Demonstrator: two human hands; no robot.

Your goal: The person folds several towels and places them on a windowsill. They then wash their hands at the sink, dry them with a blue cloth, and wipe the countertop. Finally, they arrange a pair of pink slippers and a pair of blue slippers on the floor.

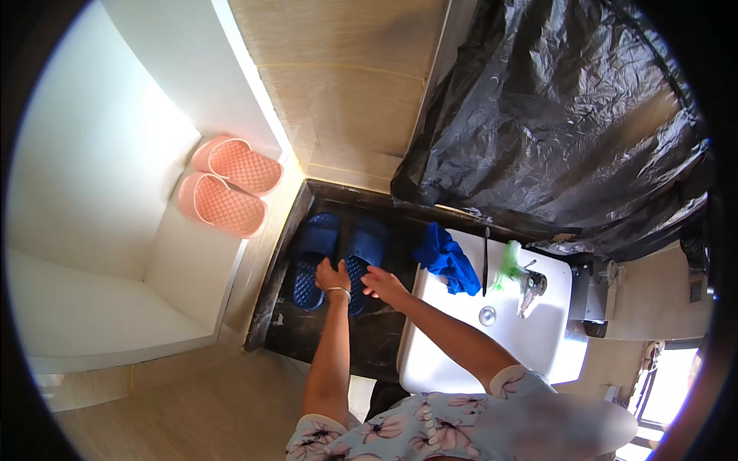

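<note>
Two dark blue slippers lie side by side on a black counter, toes pointing to the far side: the left slipper (306, 288) and the right slipper (367, 240). Between them, over the inner edges of both, is my left hand (333, 278), a thin bracelet at its wrist. Its fingers are apart and slightly bent. My right hand (386, 286) reaches in from the right, its fingertips at the right slipper's outer edge, thumb and fingers spread. Neither hand has lifted a slipper off the counter; whether the fingertips press on them is hard to make out.
A white sink (453, 338) with a metal faucet (533, 288) is set to the right. On it lie a blue cloth (447, 260), a dark thin stick (486, 261) and a green item (508, 265). Pink slippers (229, 207) sit in a white recess; black plastic sheeting (538, 123) hangs behind.
</note>
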